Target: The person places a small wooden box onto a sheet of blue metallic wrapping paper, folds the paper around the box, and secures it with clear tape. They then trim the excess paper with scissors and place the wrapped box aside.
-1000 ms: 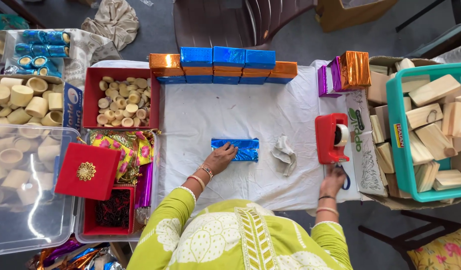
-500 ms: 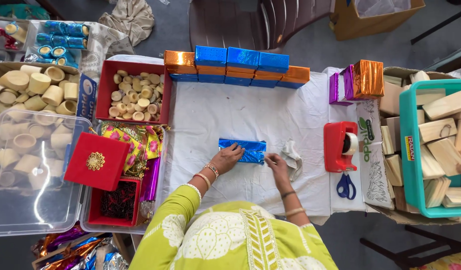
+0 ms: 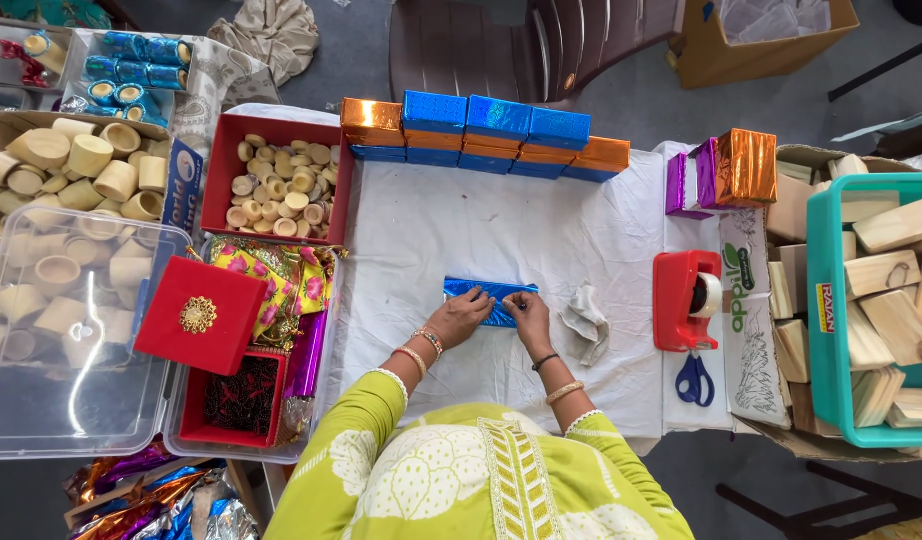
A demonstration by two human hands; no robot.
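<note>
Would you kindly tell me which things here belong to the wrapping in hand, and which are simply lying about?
In hand:
- left hand and right hand, both pressing on the flat block wrapped in shiny blue foil
- red tape dispenser
- blue-handled scissors

Lying about:
- red tray of small wooden discs
- teal crate of wooden blocks
- crumpled white cloth

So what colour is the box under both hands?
Shiny blue box, seen best in the head view, its only view.
</note>
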